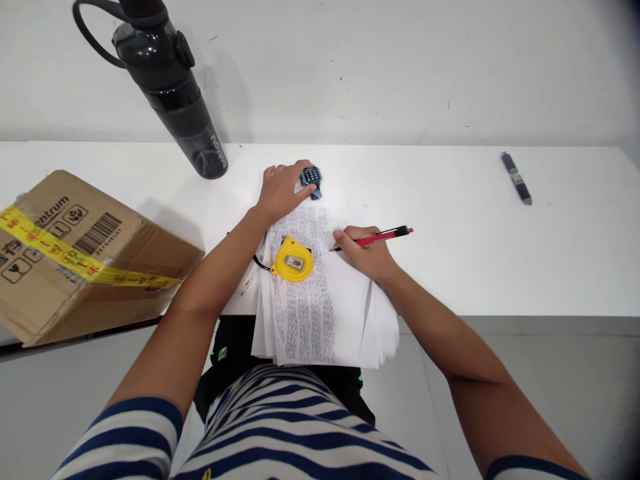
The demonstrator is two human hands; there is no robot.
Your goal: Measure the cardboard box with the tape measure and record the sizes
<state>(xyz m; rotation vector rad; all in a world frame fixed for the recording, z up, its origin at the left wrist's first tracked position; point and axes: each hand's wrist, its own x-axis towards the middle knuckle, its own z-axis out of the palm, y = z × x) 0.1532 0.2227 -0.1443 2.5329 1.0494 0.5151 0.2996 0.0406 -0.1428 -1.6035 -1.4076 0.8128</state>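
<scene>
My right hand (367, 253) grips a red pen with black ends (376, 238), its tip down at the written columns on a stack of paper sheets (350, 320). At the top of the stack, my left hand (283, 190) has its thumb and index finger around a small dark smartwatch (311, 176) with a lit screen and a blue strap. A yellow tape measure (293, 260) with a black wrist loop lies on the sheets, between my two forearms. The lower part of the stack hangs past the table's front edge.
A taped cardboard box (95, 253) stands at the left, by my left forearm. Behind it is a tall black bottle (175, 100) with a carrying loop. A dark, narrow banded object (516, 178) lies far right on the white table (475, 267). A white wall (375, 67) rises behind.
</scene>
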